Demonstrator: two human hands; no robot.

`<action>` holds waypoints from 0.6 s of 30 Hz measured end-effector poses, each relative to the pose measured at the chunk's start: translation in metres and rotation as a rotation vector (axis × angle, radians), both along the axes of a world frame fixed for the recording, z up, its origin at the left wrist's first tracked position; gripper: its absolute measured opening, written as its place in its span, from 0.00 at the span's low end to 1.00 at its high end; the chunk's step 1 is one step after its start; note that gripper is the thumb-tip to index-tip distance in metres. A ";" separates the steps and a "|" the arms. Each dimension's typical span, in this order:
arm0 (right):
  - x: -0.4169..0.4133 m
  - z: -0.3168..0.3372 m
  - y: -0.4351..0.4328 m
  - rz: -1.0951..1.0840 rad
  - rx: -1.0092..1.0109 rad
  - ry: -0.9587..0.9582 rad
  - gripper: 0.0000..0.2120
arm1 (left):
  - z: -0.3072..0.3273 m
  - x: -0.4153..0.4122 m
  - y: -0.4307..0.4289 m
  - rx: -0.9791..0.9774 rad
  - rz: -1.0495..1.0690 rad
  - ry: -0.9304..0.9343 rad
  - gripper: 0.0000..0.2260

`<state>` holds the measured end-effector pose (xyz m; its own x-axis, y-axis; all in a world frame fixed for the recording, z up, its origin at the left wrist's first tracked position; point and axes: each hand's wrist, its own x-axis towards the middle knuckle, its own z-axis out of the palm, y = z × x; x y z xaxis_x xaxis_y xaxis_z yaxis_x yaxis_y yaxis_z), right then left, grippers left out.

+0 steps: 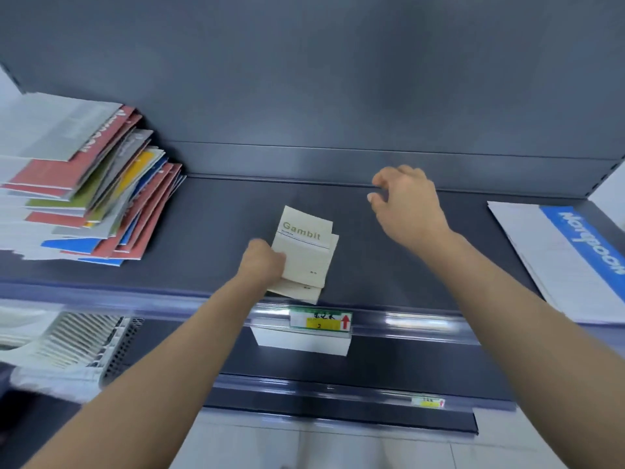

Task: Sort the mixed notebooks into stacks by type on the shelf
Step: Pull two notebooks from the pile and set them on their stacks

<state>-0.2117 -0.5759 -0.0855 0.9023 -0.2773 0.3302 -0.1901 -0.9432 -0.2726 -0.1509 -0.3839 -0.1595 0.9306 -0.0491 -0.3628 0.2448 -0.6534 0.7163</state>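
1. The left hand (262,262) grips a few cream notebooks (302,252) on the shelf (389,265), near its front edge.
2. The right hand (407,201) hangs loose and empty, just right of them.
3. Far left of the hands, a big mixed pile (91,191) is not sorted yet.
4. Far right lies a white and blue notebook (568,262).
5. I think most of the sorting is left.

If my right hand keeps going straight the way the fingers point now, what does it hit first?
Probably the shelf's back panel. The right hand hovers open over bare shelf, fingers curled toward the rear and slightly left, with no notebook ahead of them. Depth is hard to judge, so it may touch the shelf surface first.
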 end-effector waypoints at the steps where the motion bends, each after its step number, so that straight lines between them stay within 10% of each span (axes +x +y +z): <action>1: 0.000 0.000 0.004 -0.015 -0.002 0.008 0.12 | -0.002 0.002 0.003 0.032 -0.037 0.002 0.12; 18: 0.031 0.009 0.028 0.064 0.063 -0.006 0.09 | 0.006 0.007 0.027 0.444 -0.288 -0.031 0.20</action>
